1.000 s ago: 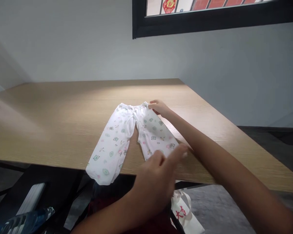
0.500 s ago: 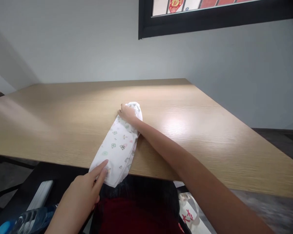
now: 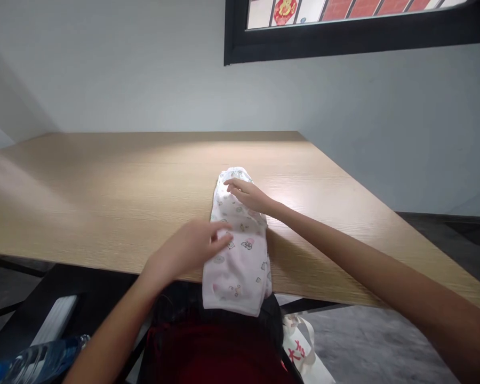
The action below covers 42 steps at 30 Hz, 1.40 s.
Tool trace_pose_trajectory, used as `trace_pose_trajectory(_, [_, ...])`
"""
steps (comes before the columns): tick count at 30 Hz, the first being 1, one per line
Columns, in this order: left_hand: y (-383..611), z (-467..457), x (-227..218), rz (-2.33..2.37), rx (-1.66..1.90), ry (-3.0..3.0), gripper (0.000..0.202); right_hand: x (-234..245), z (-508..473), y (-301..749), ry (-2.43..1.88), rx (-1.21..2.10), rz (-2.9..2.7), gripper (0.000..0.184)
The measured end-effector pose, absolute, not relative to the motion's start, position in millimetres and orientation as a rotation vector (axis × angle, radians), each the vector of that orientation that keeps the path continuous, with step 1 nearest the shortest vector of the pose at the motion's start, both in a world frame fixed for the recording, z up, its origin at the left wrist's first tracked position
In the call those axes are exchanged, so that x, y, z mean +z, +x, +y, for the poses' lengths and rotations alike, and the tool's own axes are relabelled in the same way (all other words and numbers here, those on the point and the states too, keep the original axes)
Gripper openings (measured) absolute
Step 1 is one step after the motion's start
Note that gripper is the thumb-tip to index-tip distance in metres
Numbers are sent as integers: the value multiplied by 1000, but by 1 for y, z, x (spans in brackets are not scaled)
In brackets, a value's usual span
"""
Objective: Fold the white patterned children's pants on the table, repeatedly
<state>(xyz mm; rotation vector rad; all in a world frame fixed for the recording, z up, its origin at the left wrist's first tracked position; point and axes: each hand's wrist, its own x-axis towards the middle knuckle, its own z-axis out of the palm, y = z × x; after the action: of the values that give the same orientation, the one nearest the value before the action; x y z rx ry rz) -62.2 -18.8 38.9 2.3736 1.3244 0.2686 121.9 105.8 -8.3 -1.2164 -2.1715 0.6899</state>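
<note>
A folded pair of white child's pants (image 3: 240, 277) with small printed figures lies lengthwise on the table, its gathered waistband at the far end. The lower end hangs over the table's front edge. My right hand (image 3: 246, 193) rests on or just above the upper part, fingers loosely stretched and holding nothing. Over the pants' left side, my left hand (image 3: 196, 242) is slightly blurred, with thumb and fingers apart. Whether the left fingertips touch the cloth I cannot tell.
The wooden table (image 3: 124, 197) reaches back to a grey wall (image 3: 144, 69) with a dark-framed window (image 3: 328, 56). Below its front edge at left are a black seat and a water bottle (image 3: 40, 357). A white bag (image 3: 302, 346) with red writing sits low on the right.
The pants have turned from a slant to nearly straight and shifted right. My left hand has moved up and right from the lower corner; my right hand has loosened at the waistband end.
</note>
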Motion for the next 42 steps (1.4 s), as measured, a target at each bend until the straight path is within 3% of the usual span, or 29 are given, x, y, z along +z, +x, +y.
trace_pose_trajectory(3, [-52,45,27,1267,322,2601,40,-8,89,126,-1168,782,-2116,32])
trace_pose_trajectory(6, [-39,70,1,1202,261,2659,37,-20,98,125,-1068,654,-2332,34])
trace_pose_trajectory(11, [-49,8,-17,1080,168,2632,47,-37,149,120,-1024,160,-2645,39])
trace_pose_trajectory(17, [-92,-76,-6,985,97,2533,54,-32,187,108,-1116,197,-2627,42])
trace_pose_trajectory(19, [-99,-84,-14,999,167,2609,58,-32,186,105,-1108,204,-2610,43])
trace_pose_trajectory(26, [-88,-70,-42,906,907,2901,36,-26,149,130,-940,508,-2541,38])
trace_pose_trajectory(30, [-83,-69,-34,795,1020,2820,23,-22,105,154,-895,604,-2468,36])
trace_pose_trajectory(35, [-86,-99,-6,765,822,2548,20,6,-5,161,-738,791,-2479,36])
trace_pose_trajectory(39, [-84,-106,35,1008,877,2125,8,39,-84,154,-591,949,-2395,68])
trace_pose_trajectory(42, [-74,-69,62,1269,957,1878,15,51,-81,147,-783,986,-2221,73])
